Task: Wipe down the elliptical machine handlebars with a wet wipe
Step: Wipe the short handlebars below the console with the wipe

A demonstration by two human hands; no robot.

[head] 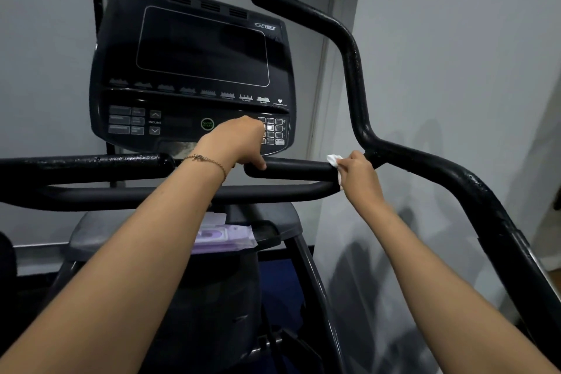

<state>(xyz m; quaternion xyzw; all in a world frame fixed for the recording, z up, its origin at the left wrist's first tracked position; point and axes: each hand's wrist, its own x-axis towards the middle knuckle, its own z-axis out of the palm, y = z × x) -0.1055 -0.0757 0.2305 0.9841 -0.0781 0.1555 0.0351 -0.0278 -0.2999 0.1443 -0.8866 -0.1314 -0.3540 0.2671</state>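
A short black handlebar (299, 169) runs sideways below the console. My left hand (241, 141) grips its inner end, fingers curled over the top. My right hand (358, 174) wraps a white wet wipe (334, 159) around the bar's outer end, close to where it joins the tall bent right handlebar (353, 70). Part of the wipe sticks out above my fingers. A matching short bar (91, 162) lies to the left, its surface speckled with wet spots.
The dark console (197, 70) with buttons stands just behind my left hand. A lower black crossbar (151, 196) passes under both forearms. A purple pack of wipes (223, 235) lies on the grey shelf (85, 240) below. The grey wall is close on the right.
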